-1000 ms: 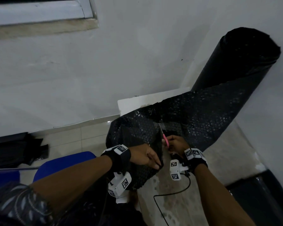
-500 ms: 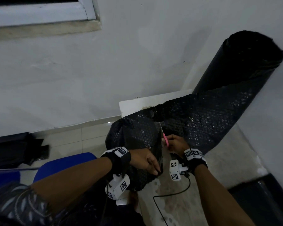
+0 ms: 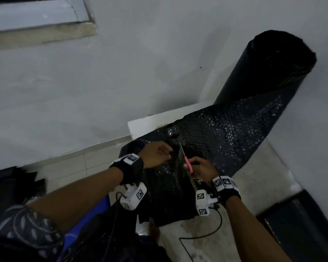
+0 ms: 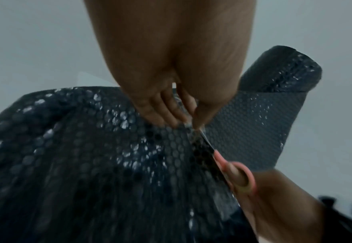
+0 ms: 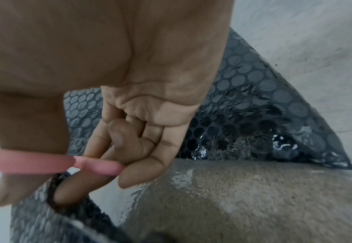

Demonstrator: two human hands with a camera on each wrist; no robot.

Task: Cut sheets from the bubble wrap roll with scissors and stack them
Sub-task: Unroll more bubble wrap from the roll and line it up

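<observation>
Here the black bubble wrap roll [image 3: 269, 72] stands upright at the far right corner of the pale surface [image 3: 254, 186], against the wall; its unrolled sheet [image 3: 225, 137] runs leftward across the surface and droops over the near left edge; the left hand [image 3: 155, 154] pinches the sheet's cut edge between thumb and fingers [image 4: 162, 111]; the right hand [image 3: 201, 169] has its fingers curled through the pink-handled scissors [image 3: 187, 163], whose blades lie in the cut.

A black bubble wrap roll [image 3: 269, 72] leans in the wall corner, its sheet [image 3: 225, 133] trailing over the bench [image 3: 254, 186]. The left hand [image 3: 155, 155] pinches the sheet beside pink-handled scissors [image 3: 187, 161], gripped by the right hand [image 3: 203, 168].
</observation>
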